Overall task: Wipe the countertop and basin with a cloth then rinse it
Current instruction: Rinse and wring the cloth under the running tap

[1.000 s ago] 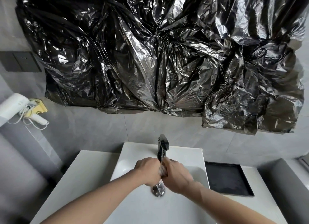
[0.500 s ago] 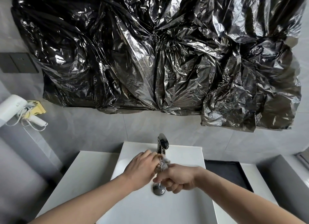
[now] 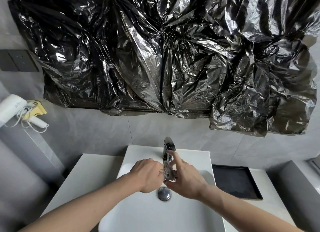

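Observation:
Both hands meet over the white basin point(image 3: 142, 212) just below the chrome tap point(image 3: 168, 148). A small wet cloth point(image 3: 167, 173), pale and mostly hidden, is bunched between them. My left hand point(image 3: 147, 175) is closed in a fist around its left side. My right hand point(image 3: 186, 179) holds the other side with its lower fingers, the index finger stretched up beside the tap spout. The chrome drain plug point(image 3: 164, 193) lies directly under the hands. The white countertop point(image 3: 81, 176) runs along the basin's left side.
A black tray point(image 3: 237, 183) sits on the counter right of the basin. Crumpled black plastic sheeting point(image 3: 164, 58) covers the wall above. A white hairdryer point(image 3: 12, 109) with a cord hangs on a yellow holder at left, below a dark switch plate point(image 3: 17, 60).
My right hand has turned from palm-down under the tap to upright, its index finger now raised. My left hand has closed into a fist on the cloth.

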